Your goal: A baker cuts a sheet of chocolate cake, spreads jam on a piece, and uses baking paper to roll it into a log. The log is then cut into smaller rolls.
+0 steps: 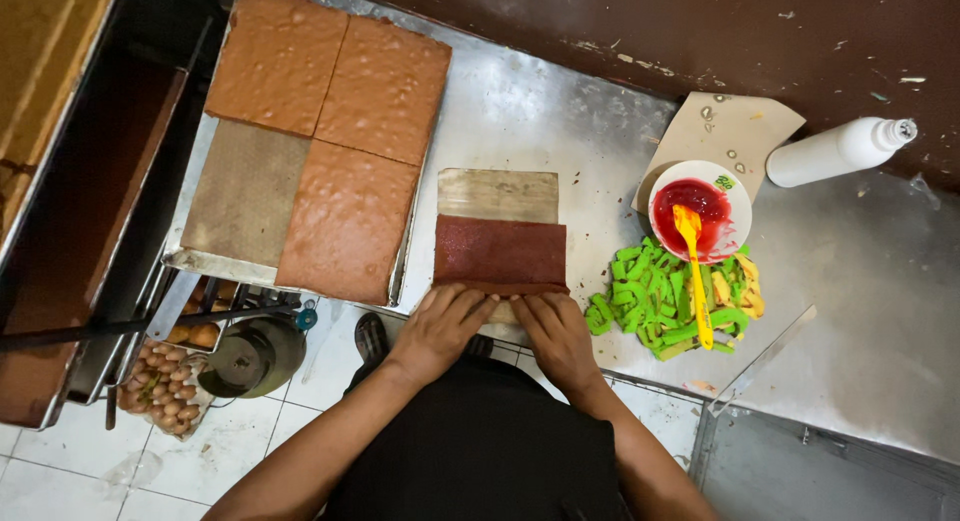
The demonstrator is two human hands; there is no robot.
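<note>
A dark reddish-brown sheet of sponge cake (499, 249) lies on a piece of baking paper (498, 193) on the steel counter (540, 121). My left hand (441, 321) and my right hand (553, 329) rest side by side on the cake's near edge, fingers curled over it and pressing down. The near edge of the cake is hidden under my fingers.
A metal tray (190, 263) to the left holds three brown cake squares (350, 216). Right of my hands lies a pile of green and yellow trimmings (660, 296), a white bowl of red jam (700, 206) with a yellow spatula (694, 271), a white squeeze bottle (838, 151) and a long knife (765, 359). Eggs (165, 386) sit below the counter.
</note>
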